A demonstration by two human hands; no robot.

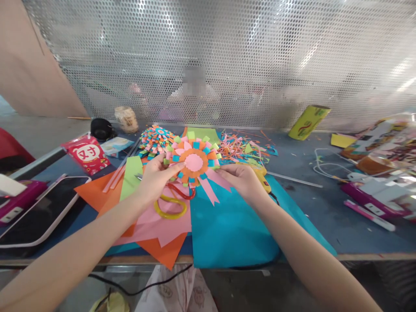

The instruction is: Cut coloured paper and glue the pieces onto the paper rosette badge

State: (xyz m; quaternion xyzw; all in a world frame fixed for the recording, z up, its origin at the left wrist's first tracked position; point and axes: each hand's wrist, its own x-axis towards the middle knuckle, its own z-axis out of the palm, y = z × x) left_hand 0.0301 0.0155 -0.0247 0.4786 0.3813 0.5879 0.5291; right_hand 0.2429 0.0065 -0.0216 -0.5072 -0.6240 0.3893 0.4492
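I hold a paper rosette (194, 163) above the table: a pink centre on an orange disc, ringed with small coloured squares, with pink ribbon tails hanging below. My left hand (157, 177) pinches its left rim. My right hand (243, 180) is closed on the pink tails at its lower right. Under the rosette lie scissors with red and yellow handles (172, 203) on pink paper (162, 225).
Teal (234, 229), orange (94, 190) and green paper sheets cover the table. A second rosette (155, 139) and paper scraps (240, 147) lie behind. A tablet (39, 212), a red packet (87, 153), and a white cable (328, 167) sit at the sides. A perforated metal screen (227, 56) backs the table.
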